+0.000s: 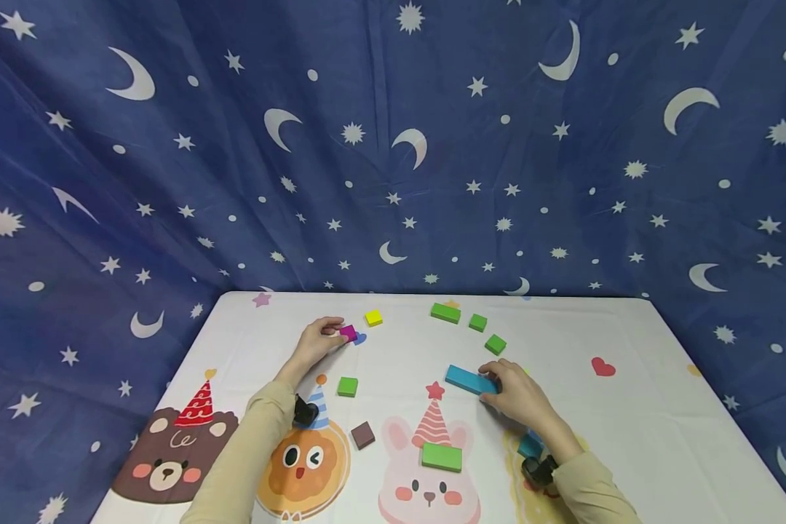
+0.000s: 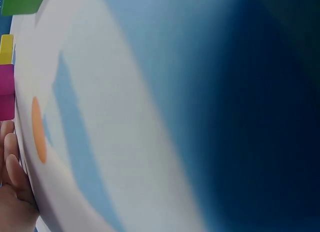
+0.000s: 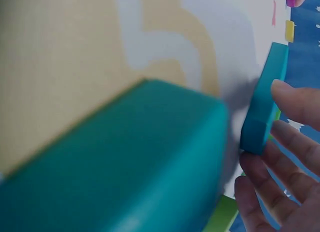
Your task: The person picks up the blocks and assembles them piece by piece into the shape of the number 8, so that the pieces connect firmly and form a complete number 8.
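On the left side of the table, my left hand (image 1: 316,342) pinches a small magenta block (image 1: 348,332) between thumb and fingers. The left wrist view catches only some fingers (image 2: 17,174) at its edge, beside the magenta block (image 2: 6,92). My right hand (image 1: 517,391) grips the right end of a long blue block (image 1: 468,379), thumb on the near side and fingers on the far side. In the right wrist view the long block (image 3: 265,99) lies along the thumb and fingertips. A second blue block (image 1: 530,444) sits below the right wrist, partly covered.
Toward the back lie a yellow block (image 1: 373,318), a long green block (image 1: 445,313) and small green blocks (image 1: 478,322). Nearer are a green block (image 1: 348,386), a brown block (image 1: 363,435) and a green rectangular block (image 1: 442,457) on the printed white tablecloth (image 1: 399,356).
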Demonstrator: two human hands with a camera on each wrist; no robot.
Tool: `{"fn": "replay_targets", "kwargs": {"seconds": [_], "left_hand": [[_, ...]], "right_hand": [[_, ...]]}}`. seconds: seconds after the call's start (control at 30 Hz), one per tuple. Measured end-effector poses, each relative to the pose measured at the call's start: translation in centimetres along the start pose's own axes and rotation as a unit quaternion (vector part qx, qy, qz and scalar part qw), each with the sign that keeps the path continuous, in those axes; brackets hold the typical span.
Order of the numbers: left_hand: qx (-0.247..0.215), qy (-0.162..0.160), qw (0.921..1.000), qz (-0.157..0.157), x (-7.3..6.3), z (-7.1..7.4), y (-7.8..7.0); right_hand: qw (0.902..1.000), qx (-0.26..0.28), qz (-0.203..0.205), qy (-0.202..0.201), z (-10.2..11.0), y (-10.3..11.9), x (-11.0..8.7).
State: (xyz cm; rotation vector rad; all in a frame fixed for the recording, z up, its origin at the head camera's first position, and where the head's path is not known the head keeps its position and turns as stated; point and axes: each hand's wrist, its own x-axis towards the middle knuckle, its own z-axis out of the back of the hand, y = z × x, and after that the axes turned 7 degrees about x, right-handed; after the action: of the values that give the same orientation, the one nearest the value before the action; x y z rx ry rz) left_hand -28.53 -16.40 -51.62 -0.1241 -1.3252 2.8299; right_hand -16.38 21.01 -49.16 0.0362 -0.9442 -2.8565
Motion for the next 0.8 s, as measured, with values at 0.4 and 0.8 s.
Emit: {"fn": "replay_targets", "kwargs": {"seconds": [0.4,0.8], "left_hand": [[0.014,0.007,0.9999,0.003,-0.09,0.03,-0.14],[0.027,0.002,0.9996,0.010,-0.09,-0.18,-0.10]], "right_hand": [[0.9998,0.010,-0.011,-0.012,-0.56,-0.53,0.03],[0.9998,0.007,-0.010,-0.015,-0.78,-0.64,0.18]]}}
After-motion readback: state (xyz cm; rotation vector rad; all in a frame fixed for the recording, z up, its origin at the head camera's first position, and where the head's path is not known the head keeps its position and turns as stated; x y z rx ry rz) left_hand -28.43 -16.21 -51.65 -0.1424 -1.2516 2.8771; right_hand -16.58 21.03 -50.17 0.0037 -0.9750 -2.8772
